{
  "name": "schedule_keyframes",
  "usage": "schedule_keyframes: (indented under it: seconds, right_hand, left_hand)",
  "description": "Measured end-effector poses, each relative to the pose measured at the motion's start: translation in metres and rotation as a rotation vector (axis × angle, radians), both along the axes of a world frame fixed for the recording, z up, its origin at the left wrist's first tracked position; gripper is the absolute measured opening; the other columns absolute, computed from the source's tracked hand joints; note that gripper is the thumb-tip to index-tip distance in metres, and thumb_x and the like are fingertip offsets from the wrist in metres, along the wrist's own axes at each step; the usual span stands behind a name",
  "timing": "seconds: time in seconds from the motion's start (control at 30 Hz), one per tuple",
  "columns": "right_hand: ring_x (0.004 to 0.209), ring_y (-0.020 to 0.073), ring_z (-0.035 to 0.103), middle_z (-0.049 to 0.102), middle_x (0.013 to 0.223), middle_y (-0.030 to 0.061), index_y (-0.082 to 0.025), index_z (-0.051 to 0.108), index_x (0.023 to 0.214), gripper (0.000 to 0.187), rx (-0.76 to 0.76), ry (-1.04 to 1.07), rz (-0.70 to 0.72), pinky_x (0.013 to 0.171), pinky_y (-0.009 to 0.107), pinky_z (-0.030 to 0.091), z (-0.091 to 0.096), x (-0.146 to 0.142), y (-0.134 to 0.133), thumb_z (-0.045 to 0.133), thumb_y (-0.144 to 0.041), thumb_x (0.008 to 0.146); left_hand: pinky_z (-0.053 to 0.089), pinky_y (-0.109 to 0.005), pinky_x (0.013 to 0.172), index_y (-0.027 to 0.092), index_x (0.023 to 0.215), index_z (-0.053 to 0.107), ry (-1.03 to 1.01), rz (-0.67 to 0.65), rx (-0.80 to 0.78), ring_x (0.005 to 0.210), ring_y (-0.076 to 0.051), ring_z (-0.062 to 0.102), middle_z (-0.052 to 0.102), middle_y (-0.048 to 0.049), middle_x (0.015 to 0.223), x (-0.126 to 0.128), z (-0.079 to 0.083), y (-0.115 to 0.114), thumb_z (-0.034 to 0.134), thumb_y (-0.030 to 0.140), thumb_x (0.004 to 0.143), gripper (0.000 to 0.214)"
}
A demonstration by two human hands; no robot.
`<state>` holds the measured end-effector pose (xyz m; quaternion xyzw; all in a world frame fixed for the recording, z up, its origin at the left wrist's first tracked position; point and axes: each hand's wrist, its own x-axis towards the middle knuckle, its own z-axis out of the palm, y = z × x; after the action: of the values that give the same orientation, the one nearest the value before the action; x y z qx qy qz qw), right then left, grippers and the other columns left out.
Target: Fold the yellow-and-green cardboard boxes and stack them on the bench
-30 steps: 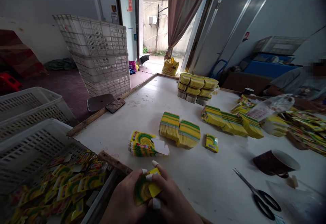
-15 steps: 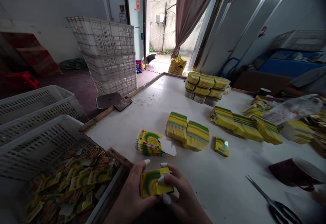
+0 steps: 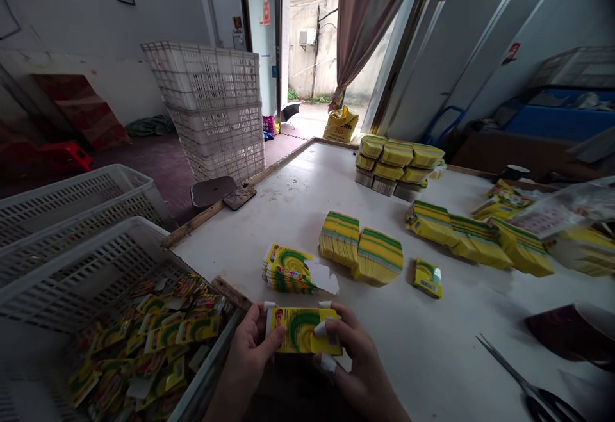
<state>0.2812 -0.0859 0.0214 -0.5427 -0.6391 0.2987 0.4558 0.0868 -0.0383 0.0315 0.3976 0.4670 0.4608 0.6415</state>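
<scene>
Right now, a small yellow-and-green printed carton (image 3: 305,329) sits between the person's two hands, just over the near edge of the white bench (image 3: 295,194). The left hand (image 3: 252,345) grips its left end, thumb laid across the printed face; the right hand (image 3: 358,355) grasps the other end, with white covers on several fingertips. To the left, an open white plastic crate (image 3: 81,287) contains a loose heap of similar cartons (image 3: 154,339), jumbled at various angles, a few showing pale inner flaps. A second white crate (image 3: 120,188) stands behind it, its contents out of sight, and farther back rises a tall stack of slatted crates (image 3: 206,108). On the bench, a sheaf of flat cartons (image 3: 288,269) lies just beyond the hands, with two packed bundles (image 3: 360,246) touching its far right end or nearly so, and one single carton (image 3: 427,278) apart to their right. Near the right edge are a dark mug (image 3: 560,330), whose inside cannot be made out, and black-handled scissors (image 3: 521,380).
</scene>
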Motion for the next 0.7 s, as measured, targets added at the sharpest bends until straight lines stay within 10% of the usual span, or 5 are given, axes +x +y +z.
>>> schedule_keyframes:
  seconds: [0.2, 0.33, 0.47, 0.7]
  right_hand:
    - [0.133, 0.031, 0.05, 0.043, 0.148, 0.0149, -0.029, 0.036, 0.142, 0.07, 0.086, 0.062, 0.064, 0.103, 0.044, 0.05, 0.001, -0.008, 0.016, 0.071, -0.027, 0.081]
    - [0.104, 0.0257, 0.067, 0.062, 0.126, 0.0159, -0.022, 0.043, 0.132, 0.046, 0.089, 0.007, -0.095, 0.089, 0.044, 0.057, 0.002, -0.01, 0.054, 0.057, -0.031, 0.089]
    - [0.108, 0.0323, 0.062, 0.064, 0.12, 0.0203, -0.01, 0.05, 0.127, 0.043, 0.051, -0.291, -0.181, 0.092, 0.051, 0.053, -0.003, -0.013, 0.093, 0.052, -0.023, 0.086]
    - [0.103, 0.0354, 0.058, 0.065, 0.107, 0.0198, -0.01, 0.058, 0.116, 0.038, 0.04, -0.357, -0.178, 0.091, 0.056, 0.048, -0.012, -0.022, 0.108, 0.045, -0.011, 0.08]
  left_hand:
    - [0.033, -0.01, 0.034, 0.018, 0.096, 0.065, -0.354, 0.355, -0.08, 0.044, -0.003, 0.049, 0.072, 0.0042, 0.072, -0.011, 0.001, 0.006, 0.089, 0.019, 0.06, 0.043]
    - [0.042, -0.012, 0.04, 0.018, 0.075, 0.061, -0.728, 0.674, -0.168, 0.044, -0.003, 0.048, 0.061, 0.0066, 0.062, -0.042, -0.001, 0.016, 0.072, 0.015, 0.076, 0.011]
    - [0.049, -0.014, 0.047, 0.01, 0.085, 0.062, -0.837, 0.669, -0.357, 0.052, -0.005, 0.054, 0.064, -0.0058, 0.072, -0.054, -0.007, 0.017, 0.025, 0.031, 0.101, 0.046]
    - [0.04, -0.018, 0.038, 0.01, 0.091, 0.062, -0.799, 0.483, -0.495, 0.041, -0.007, 0.05, 0.061, -0.0002, 0.06, -0.013, -0.018, 0.012, 0.042, 0.028, 0.098, 0.028]
